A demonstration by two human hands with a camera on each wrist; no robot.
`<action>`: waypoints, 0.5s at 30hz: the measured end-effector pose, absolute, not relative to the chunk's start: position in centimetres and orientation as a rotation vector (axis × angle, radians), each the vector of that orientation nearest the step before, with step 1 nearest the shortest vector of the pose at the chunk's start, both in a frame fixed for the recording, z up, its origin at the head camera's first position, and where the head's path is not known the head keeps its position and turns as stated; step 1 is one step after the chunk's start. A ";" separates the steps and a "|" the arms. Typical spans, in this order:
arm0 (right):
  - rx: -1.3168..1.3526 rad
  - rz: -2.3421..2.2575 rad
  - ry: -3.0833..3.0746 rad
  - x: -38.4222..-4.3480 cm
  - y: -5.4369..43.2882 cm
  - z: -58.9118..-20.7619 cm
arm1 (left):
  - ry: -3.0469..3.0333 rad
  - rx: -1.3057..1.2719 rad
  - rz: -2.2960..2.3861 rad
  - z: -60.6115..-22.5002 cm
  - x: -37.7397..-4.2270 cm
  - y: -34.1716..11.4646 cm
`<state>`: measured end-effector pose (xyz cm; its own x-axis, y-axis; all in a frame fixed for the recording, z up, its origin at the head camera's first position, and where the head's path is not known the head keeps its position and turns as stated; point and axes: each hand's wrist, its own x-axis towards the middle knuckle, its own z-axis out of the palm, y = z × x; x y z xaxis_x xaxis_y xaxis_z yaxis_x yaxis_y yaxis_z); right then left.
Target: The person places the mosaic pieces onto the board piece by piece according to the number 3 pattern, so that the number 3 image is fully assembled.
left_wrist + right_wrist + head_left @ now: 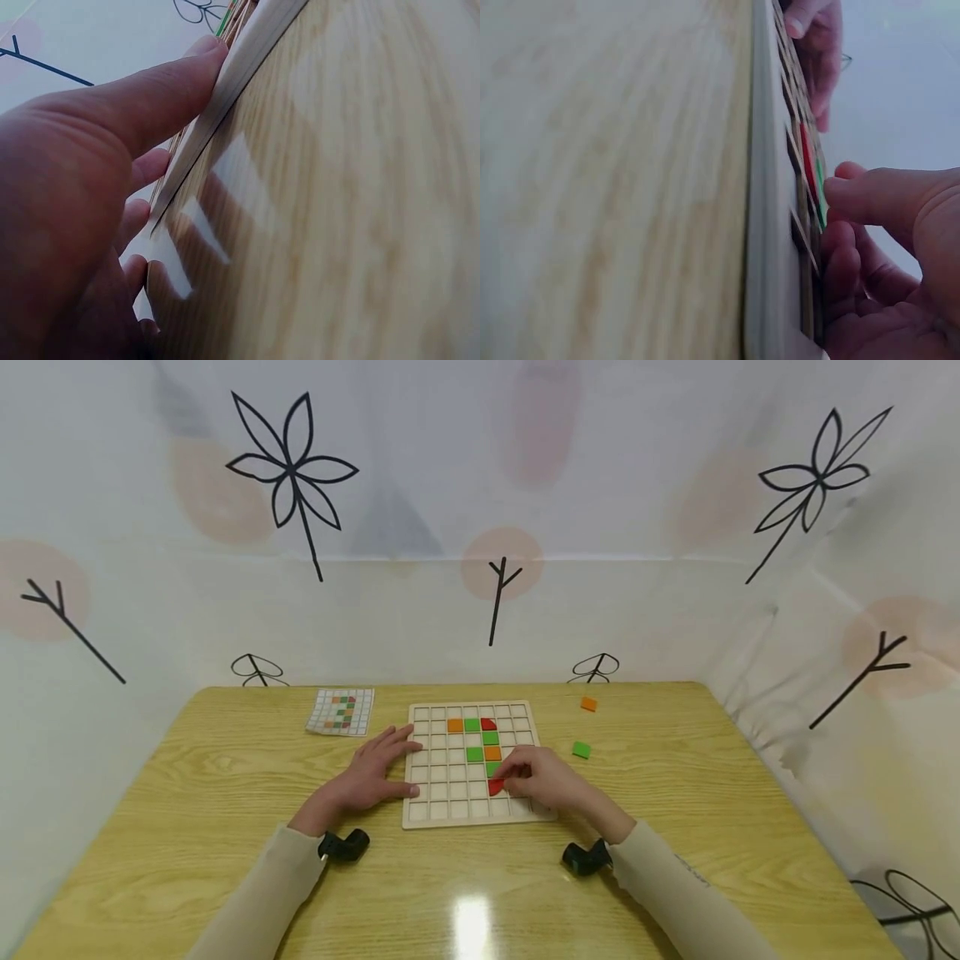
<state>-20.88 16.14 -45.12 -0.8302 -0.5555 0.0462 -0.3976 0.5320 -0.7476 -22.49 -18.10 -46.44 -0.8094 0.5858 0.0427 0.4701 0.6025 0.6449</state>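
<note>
On the table lies a pale wooden grid board (448,810) with orange, green and red tiles in its cells. My left hand (375,770) rests at the board's left side, fingers spread and thumb at the edge. In the left wrist view, the thumb (172,94) lies against the board's side. My right hand (547,777) is over the board's right part, fingers bent. Its fingertips are right at a green tile (492,768) and a red round-cornered tile (495,787). In the right wrist view, the thumb tip meets the green tile's edge (820,184); I cannot tell whether it is pinched.
A paper card (318,724) with a coloured grid pattern lies behind my left hand. Right of the board are a loose orange tile (588,704) and a loose green tile (581,750). A patterned cloth (405,627) stands behind the wooden table (247,760).
</note>
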 end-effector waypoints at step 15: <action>-0.627 -1.361 2.593 -21.5 18.9 -44.5 | 2.639 0.875 1.018 -46.3 -22.3 -18.1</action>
